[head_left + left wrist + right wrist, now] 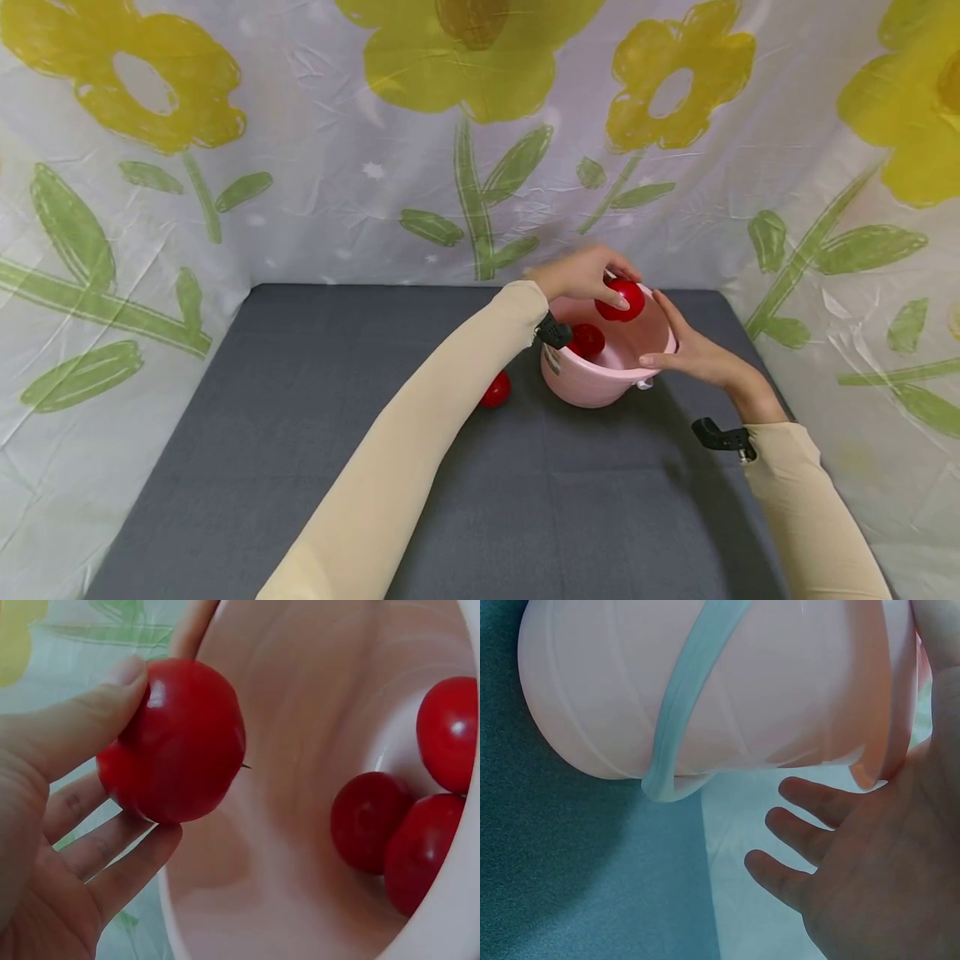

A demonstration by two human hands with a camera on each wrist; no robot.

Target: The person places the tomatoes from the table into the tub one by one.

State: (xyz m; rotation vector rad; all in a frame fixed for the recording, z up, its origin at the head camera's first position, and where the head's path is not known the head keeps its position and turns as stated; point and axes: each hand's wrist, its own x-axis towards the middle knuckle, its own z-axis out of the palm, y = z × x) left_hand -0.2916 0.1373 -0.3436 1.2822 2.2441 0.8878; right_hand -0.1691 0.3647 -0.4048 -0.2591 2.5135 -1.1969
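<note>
Red and glossy, the tomato [632, 302] sits pinched between the thumb and fingertips of the left hand [581, 275], over the far right part of the pink bucket [592, 390]. Being round, it has no long axis to line up; in the left wrist view its stem points in toward the bucket, whose inside lies directly under it in the head view. Just how high it is above the rim I cannot tell. Three tomatoes [371, 821] lie on the bucket's floor, near and to the left of the held one, so the space right below it looks free. The right hand [693, 354] is at the bucket's right side, thumb laid over the rim, other fingers spread wide and fairly straight outside the wall. Left of the bucket, a loose tomato [497, 392] rests on the dark cloth [337, 375], partly hidden by the left forearm [427, 400] and well apart from the right hand.
</note>
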